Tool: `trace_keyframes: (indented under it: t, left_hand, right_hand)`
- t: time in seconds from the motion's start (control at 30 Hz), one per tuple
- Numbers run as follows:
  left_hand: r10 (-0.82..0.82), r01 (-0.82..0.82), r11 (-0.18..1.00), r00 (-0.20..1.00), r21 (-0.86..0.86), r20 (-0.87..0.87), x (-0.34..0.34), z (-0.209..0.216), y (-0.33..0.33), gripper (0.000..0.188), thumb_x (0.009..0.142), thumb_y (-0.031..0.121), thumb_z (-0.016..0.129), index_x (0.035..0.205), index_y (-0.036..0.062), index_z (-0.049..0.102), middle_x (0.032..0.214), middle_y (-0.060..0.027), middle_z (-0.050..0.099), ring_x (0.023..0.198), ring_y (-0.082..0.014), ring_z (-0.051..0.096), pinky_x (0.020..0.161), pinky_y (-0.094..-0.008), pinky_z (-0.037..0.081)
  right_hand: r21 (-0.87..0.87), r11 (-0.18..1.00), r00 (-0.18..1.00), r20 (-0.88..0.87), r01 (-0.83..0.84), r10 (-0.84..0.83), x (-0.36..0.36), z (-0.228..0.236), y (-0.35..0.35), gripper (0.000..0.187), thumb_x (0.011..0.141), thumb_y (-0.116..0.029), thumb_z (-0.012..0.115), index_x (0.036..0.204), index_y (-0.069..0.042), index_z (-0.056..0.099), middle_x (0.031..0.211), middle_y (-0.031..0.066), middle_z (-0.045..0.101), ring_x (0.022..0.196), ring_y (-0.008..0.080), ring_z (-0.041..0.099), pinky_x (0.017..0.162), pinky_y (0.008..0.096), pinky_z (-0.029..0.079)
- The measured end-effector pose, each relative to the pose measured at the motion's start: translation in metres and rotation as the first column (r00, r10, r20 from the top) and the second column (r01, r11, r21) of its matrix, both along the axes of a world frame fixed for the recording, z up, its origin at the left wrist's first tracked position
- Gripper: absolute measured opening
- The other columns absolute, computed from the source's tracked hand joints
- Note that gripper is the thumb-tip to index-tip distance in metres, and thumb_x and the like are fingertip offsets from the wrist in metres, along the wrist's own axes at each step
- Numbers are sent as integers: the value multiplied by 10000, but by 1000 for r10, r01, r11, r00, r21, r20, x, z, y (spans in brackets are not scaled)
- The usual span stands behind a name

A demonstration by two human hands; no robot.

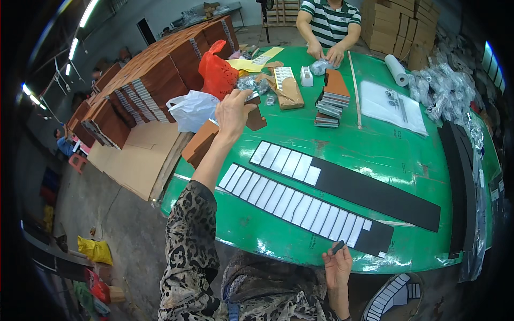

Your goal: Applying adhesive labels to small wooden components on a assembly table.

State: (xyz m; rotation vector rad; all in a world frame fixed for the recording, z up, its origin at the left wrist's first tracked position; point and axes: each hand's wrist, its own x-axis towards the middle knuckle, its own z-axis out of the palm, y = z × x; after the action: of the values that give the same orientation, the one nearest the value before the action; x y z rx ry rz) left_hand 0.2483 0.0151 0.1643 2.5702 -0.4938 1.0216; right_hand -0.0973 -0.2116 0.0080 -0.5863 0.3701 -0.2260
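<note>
My left hand [233, 113] reaches across the table's left side, fingers closed on a brown board-like piece [256, 119] with a pale edge. Beneath that forearm lies another brown piece [201, 140]. Near the front edge, my right hand [337, 267] pinches a small dark pad [338, 246] between thumb and fingers. Just beyond it, a black strip [292, 206] carries a row of white rectangles and has a bare dark end. A second black strip [375, 195] lies parallel behind, with a few white rectangles at its left end.
The green table [375, 155] holds a stack of brown pieces [333, 99], a red bag [218, 69], a white bag [193, 109] and a paper roll [396, 69]. Clear plastic bags [444, 88] pile at right beside long black strips [459, 182]. Opposite, a co-worker [331, 27] handles clear plastic.
</note>
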Motion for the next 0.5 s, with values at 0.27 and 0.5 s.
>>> trace_keyframes:
  t: [0.27, 0.5]
  left_hand:
    - [30, -30, 1000, 1000, 1, 0, 2, -1, -4, 350, 709, 189, 730, 1040, 112, 644, 930, -49, 620, 869, -257, 615, 726, -389, 476]
    - [86, -86, 996, 996, 13, -20, 12, 4, -13, 406, 675, 184, 753, 1059, 121, 635, 908, -72, 630, 852, -270, 626, 697, -412, 485]
  right_hand:
    - [5, 1000, 1000, -2, 5, -5, -2, -1, -1, 171, 888, -126, 614, 986, -13, 532, 946, 46, 539, 783, 129, 552, 727, 323, 545]
    - [14, 1000, 1000, 2, 13, -13, -2, 1, -2, 175, 884, -119, 618, 992, -10, 532, 947, 44, 543, 783, 128, 552, 728, 322, 545]
